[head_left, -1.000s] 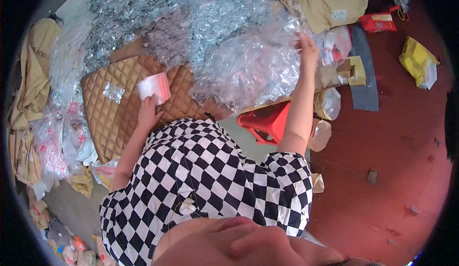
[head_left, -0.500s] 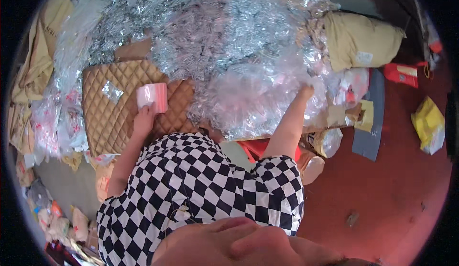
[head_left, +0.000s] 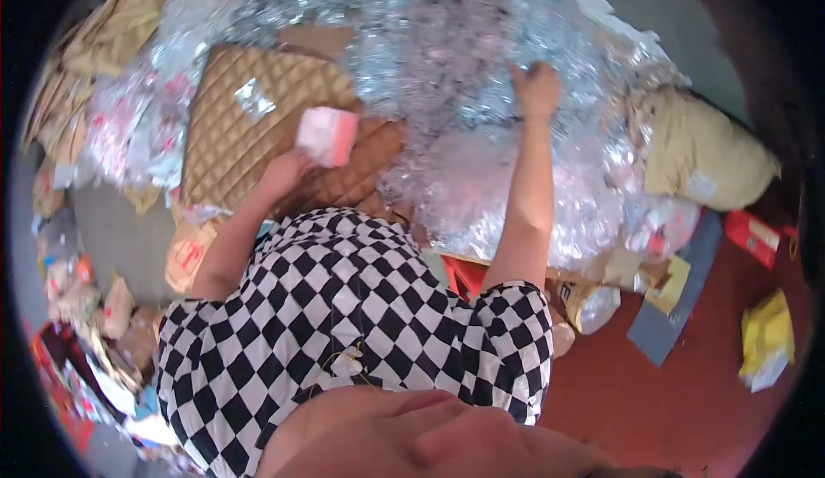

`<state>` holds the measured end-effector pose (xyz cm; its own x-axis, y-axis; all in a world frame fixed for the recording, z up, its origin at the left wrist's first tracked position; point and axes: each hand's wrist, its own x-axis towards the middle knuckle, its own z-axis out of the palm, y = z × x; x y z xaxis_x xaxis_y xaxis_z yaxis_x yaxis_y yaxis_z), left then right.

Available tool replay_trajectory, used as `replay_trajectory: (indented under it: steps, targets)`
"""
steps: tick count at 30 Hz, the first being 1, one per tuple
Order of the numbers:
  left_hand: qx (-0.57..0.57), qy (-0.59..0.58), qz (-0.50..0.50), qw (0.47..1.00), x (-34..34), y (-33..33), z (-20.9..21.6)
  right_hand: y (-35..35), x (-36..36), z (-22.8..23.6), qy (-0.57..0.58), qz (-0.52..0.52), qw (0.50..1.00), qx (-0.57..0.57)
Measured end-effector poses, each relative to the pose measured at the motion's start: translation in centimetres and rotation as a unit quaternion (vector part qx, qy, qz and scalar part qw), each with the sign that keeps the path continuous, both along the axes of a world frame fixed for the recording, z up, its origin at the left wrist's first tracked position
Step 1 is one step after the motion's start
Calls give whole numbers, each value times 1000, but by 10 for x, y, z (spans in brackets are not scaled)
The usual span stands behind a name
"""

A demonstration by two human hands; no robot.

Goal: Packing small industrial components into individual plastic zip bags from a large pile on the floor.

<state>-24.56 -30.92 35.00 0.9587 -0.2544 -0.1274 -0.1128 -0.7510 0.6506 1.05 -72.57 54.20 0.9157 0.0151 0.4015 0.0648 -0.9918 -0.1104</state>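
My left hand grips the near left corner of a small square pack, white on top with a pink edge. The pack is over a brown quilted pad, slightly tilted; what it contains I cannot make out. Farther to the right, my right hand reaches over a wide heap of crinkled clear plastic wrappers. Its thumb stands apart from the other fingers, which point down towards the heap and are blurred. Nothing shows in that hand. A small clear wrapper lies flat on the pad.
A stuffed tan sack stands against the heap's right end. On the red floor are a yellow bag, a red packet and a grey strip. Bags and mixed litter crowd the lower left.
My right hand has moved farther away over the heap. My left hand still holds the pack, now tilted slightly. The whole view has turned and shifted with my head.
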Motion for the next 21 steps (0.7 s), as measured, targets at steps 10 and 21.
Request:
replay_trajectory:
  steps: [10, 21]
  targets:
    - [-107, -113, 174, 972, -12, -10, 13, -6, -16, 0, -45, 97, 806, 582]
    - [-240, -113, 228, 937, 2, -42, 100, 284, -79, -101, 281, 452, 843, 76]
